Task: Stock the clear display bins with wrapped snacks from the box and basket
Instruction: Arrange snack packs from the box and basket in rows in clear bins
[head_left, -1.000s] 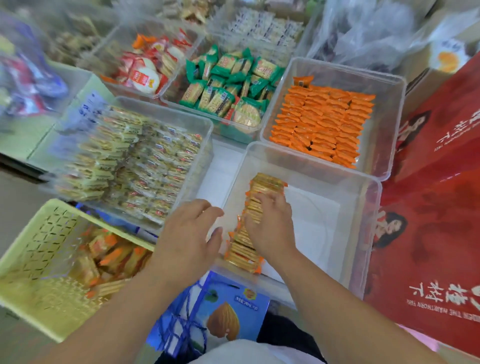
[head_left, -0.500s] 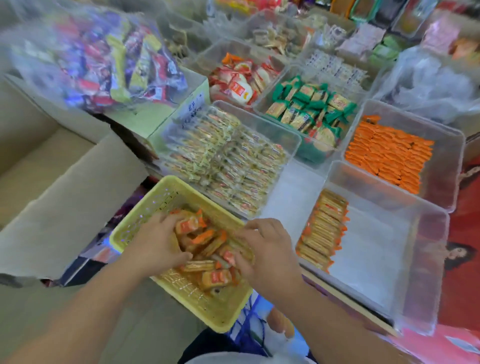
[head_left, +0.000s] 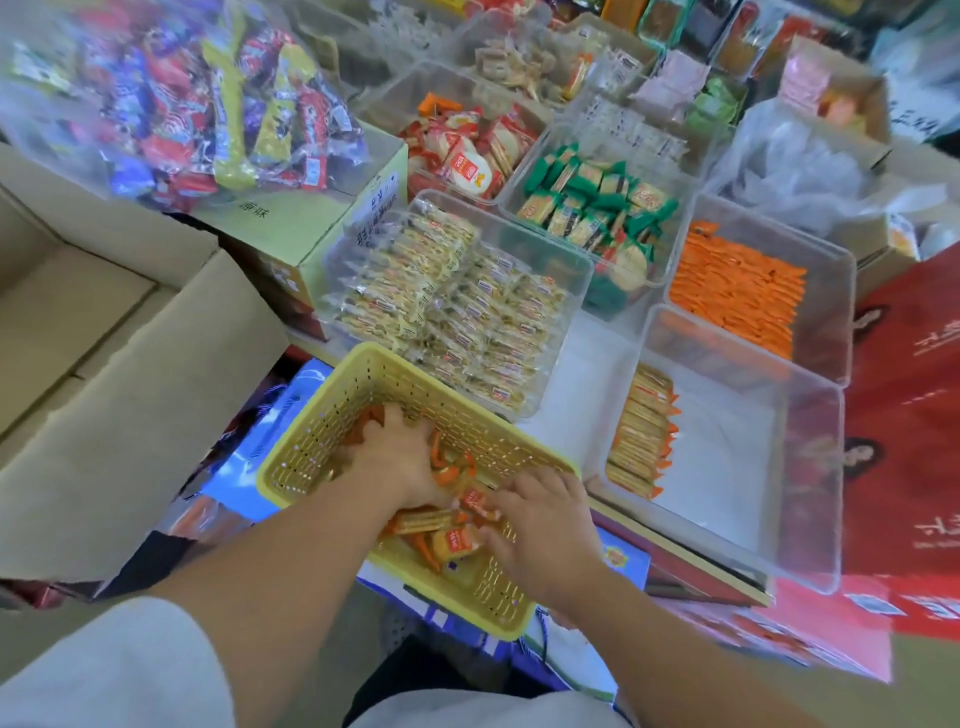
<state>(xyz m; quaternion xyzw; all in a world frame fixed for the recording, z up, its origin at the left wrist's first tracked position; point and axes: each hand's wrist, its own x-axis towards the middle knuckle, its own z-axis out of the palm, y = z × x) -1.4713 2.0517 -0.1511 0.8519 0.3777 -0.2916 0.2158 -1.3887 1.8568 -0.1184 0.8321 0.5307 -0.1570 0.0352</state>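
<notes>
Two hands work inside the yellow perforated basket (head_left: 332, 415), which sits right of an open cardboard box (head_left: 104, 364). The left hand (head_left: 400, 457) curls its fingers down into the wrapped snacks (head_left: 447, 540), gripping some: flat golden crackers in clear film with orange ends and a small red label too small to read. The right hand (head_left: 540, 525) lies over the packs, fingers lightly bent; whether it pinches one I cannot tell. Further right, a clear bin (head_left: 727, 519) holds one neat row of matching packs (head_left: 641, 431). White lettering on the red carton (head_left: 909, 415) is blurred.
</notes>
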